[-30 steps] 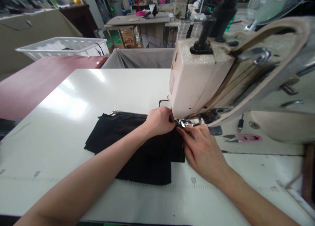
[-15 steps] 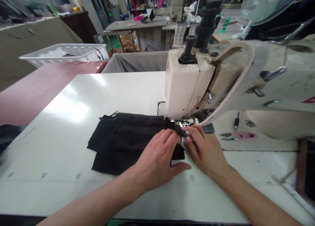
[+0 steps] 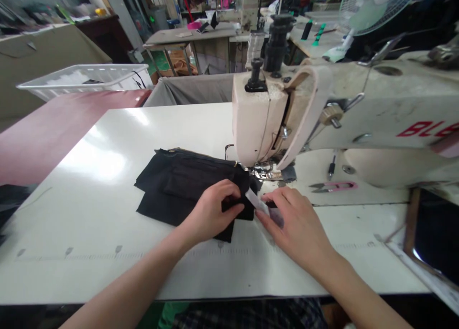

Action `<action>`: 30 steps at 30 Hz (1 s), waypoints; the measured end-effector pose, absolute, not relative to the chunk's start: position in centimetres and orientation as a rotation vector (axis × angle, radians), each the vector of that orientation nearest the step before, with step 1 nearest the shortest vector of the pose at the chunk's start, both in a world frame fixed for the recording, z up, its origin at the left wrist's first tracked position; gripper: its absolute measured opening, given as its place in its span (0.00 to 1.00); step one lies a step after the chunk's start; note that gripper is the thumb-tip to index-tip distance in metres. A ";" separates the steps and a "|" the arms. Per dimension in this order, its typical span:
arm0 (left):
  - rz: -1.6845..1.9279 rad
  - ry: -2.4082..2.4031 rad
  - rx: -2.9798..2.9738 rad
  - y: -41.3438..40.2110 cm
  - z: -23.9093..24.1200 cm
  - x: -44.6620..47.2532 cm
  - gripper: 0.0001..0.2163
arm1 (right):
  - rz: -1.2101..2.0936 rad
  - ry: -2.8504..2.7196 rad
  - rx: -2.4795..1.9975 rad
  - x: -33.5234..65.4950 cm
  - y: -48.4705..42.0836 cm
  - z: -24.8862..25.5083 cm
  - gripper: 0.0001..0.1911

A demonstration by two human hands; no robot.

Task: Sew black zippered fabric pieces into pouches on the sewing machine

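Note:
Black fabric pieces with a zipper (image 3: pixel 179 180) lie layered and slightly turned on the white table, their right end beside the presser foot (image 3: pixel 265 174) of a sewing machine (image 3: pixel 251 123). My left hand (image 3: pixel 215 209) pinches the fabric near its right edge, thumb and fingers closed over a fold. A narrow white strip (image 3: pixel 256 202) stands out at that edge. My right hand (image 3: pixel 296 221) has the strip's right end between thumb and fingers; part of it is hidden by the fingers.
Pink-handled thread snips (image 3: pixel 335 187) and a small dark metal tool (image 3: pixel 332 166) lie on the machine bed. A dark-screened device (image 3: pixel 435 233) is at the right. A white plastic basket (image 3: pixel 86 73) stands at the far left beside a pink surface (image 3: pixel 68 123).
The fabric's right end has come out toward me from beside the presser foot, and the fabric has turned. Both hands have moved apart slightly; the white strip now shows between them.

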State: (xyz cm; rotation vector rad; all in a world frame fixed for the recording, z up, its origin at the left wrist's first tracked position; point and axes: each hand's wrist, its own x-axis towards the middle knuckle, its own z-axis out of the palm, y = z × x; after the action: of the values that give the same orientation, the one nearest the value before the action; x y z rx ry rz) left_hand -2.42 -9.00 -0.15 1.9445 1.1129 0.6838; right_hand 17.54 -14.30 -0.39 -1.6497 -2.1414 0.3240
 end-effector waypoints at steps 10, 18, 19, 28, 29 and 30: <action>0.890 1.631 1.998 -8.4 -0.5 -0.6 0.07 | 0.337 -2.189 -1.545 14.9 -15.7 -0.6 0.17; 0.443 0.493 3.219 -6.0 2.1 -1.4 0.11 | 0.238 -2.198 -1.541 14.6 -16.5 -1.7 0.15; 0.447 0.367 3.250 -6.1 1.9 -1.5 0.12 | 0.242 -2.191 -1.540 14.5 -16.6 -1.7 0.14; 0.884 0.984 2.471 -9.9 -1.9 -2.2 0.09 | 1.406 -1.032 -1.424 15.0 -17.8 0.4 0.27; 0.896 0.983 2.426 -10.0 -1.9 -2.3 0.09 | 1.586 -0.822 -1.344 15.0 -17.5 0.9 0.26; 0.901 0.991 2.387 -10.0 -1.8 -2.3 0.09 | 1.735 -0.653 -1.259 14.8 -17.1 1.4 0.24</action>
State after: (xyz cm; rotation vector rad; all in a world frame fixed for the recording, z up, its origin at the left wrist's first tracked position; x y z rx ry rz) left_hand -2.34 -10.01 -1.80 2.3868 0.9907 0.9014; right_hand 14.80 -17.14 1.36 -1.2588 -0.6531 1.7346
